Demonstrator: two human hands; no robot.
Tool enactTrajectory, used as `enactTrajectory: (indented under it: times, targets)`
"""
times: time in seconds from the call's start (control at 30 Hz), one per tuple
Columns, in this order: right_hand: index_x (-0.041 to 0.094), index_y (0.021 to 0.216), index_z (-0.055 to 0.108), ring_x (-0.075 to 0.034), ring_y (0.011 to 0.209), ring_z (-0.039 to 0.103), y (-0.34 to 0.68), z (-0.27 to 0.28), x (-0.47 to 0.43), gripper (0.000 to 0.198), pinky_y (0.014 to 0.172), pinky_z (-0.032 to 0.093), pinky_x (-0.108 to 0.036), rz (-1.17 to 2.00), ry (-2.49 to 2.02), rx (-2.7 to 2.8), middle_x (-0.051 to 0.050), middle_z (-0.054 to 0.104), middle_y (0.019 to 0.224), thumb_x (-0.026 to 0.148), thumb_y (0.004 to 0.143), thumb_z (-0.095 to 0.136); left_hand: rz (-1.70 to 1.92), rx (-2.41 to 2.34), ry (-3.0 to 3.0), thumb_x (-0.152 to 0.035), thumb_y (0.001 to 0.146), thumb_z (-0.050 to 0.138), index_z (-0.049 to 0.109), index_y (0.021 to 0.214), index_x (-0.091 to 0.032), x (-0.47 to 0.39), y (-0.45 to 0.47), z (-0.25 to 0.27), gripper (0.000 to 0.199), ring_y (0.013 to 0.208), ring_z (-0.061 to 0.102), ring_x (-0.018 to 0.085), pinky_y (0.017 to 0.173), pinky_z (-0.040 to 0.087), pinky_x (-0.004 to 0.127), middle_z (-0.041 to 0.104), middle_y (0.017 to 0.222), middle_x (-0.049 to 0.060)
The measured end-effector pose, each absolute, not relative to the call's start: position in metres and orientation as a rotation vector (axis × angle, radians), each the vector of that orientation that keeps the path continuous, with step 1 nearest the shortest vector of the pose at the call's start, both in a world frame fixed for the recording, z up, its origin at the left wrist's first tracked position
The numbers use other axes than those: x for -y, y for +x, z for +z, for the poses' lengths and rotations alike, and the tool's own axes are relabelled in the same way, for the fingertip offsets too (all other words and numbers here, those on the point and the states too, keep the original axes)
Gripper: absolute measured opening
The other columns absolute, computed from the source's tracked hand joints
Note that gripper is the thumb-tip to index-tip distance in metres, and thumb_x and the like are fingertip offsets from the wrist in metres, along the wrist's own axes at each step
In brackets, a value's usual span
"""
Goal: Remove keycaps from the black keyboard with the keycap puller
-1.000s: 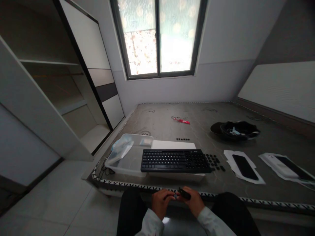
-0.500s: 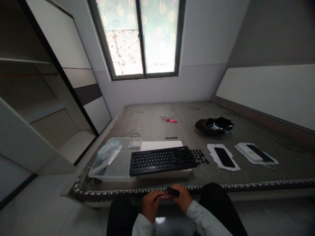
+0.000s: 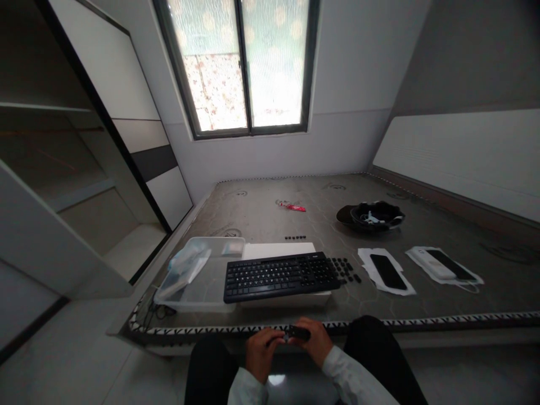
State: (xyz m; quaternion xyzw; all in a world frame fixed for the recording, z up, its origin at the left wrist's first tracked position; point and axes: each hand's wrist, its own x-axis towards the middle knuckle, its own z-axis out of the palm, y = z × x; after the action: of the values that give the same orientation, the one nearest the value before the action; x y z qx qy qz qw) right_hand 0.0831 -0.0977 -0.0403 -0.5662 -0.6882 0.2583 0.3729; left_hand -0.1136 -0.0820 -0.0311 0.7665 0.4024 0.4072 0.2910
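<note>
Both of my hands are together between my knees, at the front edge of the mattress. My right hand (image 3: 317, 343) is closed around a small black tool (image 3: 299, 332) whose exact kind is unclear. The fingers of my left hand (image 3: 260, 351) pinch at the tool's left end, on something too small to name. Beyond them a black keyboard (image 3: 278, 277) rests tilted over a white box (image 3: 278, 248). Loose black keycaps (image 3: 345, 269) lie by the keyboard's right end, and a short row of small black pieces (image 3: 295, 237) lies behind the box.
A clear plastic bin (image 3: 215, 284) with wrapped items stands left of the keyboard. On the right are a phone (image 3: 388, 271) on white paper, another phone (image 3: 451, 265) beside a white device, and a dark cap (image 3: 375, 216). A red item (image 3: 295, 207) lies farther back.
The view has shifted slightly. My hands keep nearly the same pose, and the black tool has turned a little between them.
</note>
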Motion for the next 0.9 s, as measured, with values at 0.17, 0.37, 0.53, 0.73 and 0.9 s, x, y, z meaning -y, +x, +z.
enactTrajectory:
  times: [0.17, 0.37, 0.53, 0.73, 0.9]
  targets:
    - [0.019, 0.072, 0.070, -0.019, 0.065, 0.061, 0.0831, -0.0382, 0.0978, 0.039, 0.063, 0.045, -0.029, 0.663, -1.459, 1.766, -0.006, 0.065, 0.070, 0.058, 0.072, 0.066, 1.102, -1.068, 2.049, -0.038, 0.083, 0.059, 0.072, 0.084, -0.026, 0.0816, -0.1124, -0.0300, 0.018, 0.072, 0.067, 0.013, 0.066, 0.052, 0.020, 0.072, 0.078, -0.001]
    - [0.018, 0.069, 0.069, -0.018, 0.064, 0.060, 0.0836, -0.0388, 0.0982, 0.040, 0.061, 0.043, -0.028, 0.662, -1.481, 1.793, -0.005, 0.064, 0.068, 0.058, 0.071, 0.066, 1.126, -1.042, 2.049, -0.039, 0.083, 0.059, 0.072, 0.082, -0.026, 0.0819, -0.1124, -0.0322, 0.019, 0.073, 0.067, 0.012, 0.066, 0.052, 0.020, 0.072, 0.078, -0.002]
    - [0.018, 0.070, 0.070, -0.018, 0.064, 0.060, 0.0835, -0.0398, 0.0981, 0.041, 0.062, 0.044, -0.028, 0.665, -1.477, 1.771, -0.005, 0.064, 0.069, 0.059, 0.070, 0.067, 1.090, -1.070, 2.049, -0.037, 0.083, 0.060, 0.072, 0.083, -0.026, 0.0818, -0.1134, -0.0304, 0.017, 0.072, 0.067, 0.012, 0.066, 0.051, 0.020, 0.072, 0.077, -0.002]
    - [0.018, 0.072, 0.071, -0.019, 0.065, 0.061, 0.0839, -0.0384, 0.0982, 0.042, 0.062, 0.046, -0.029, 0.700, -1.446, 1.762, -0.006, 0.066, 0.071, 0.060, 0.070, 0.067, 1.085, -1.084, 2.052, -0.042, 0.082, 0.060, 0.072, 0.080, -0.025, 0.0822, -0.1127, -0.0274, 0.022, 0.070, 0.067, 0.013, 0.063, 0.052, 0.021, 0.072, 0.074, -0.001]
    - [0.019, 0.074, 0.072, -0.020, 0.068, 0.062, 0.0825, -0.0352, 0.0994, 0.040, 0.065, 0.046, -0.030, 0.686, -1.440, 1.736, -0.006, 0.067, 0.072, 0.058, 0.071, 0.066, 1.083, -1.118, 2.047, -0.043, 0.083, 0.059, 0.072, 0.081, -0.025, 0.0828, -0.1112, -0.0265, 0.023, 0.073, 0.068, 0.014, 0.066, 0.053, 0.022, 0.073, 0.078, 0.001]
